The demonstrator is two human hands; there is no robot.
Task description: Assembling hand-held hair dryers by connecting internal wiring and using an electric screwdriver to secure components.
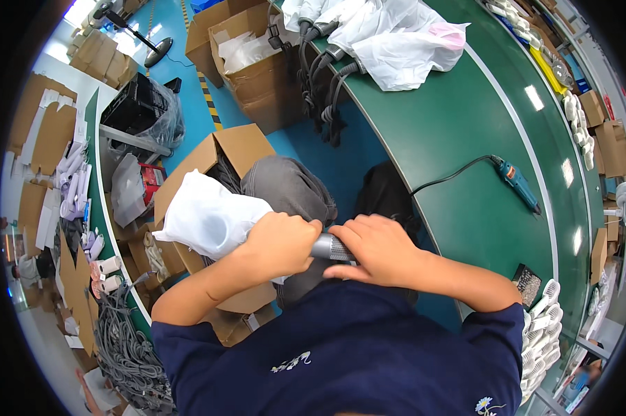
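Between my two hands is a grey cylindrical handle (325,247) with a dark textured band near one end. My left hand (282,243) is closed in a fist around it, beside a white plastic bag (216,216). The bag covers a larger rounded part to the left, and its shape inside shows only faintly. My right hand (381,251) is closed over the handle's right end, thumb stretched along the near side; its fingertips are hidden. Under the bag, an open cardboard box (257,142) with dark cords inside stands against my knee.
On the green table (458,159) to the right lie a teal electric screwdriver (515,182), a small box of screws (526,284) and white ribbed parts (543,326). White-bagged items (410,41) with hanging grey cords are at its far end. Grey cables (129,347) are heaped at left.
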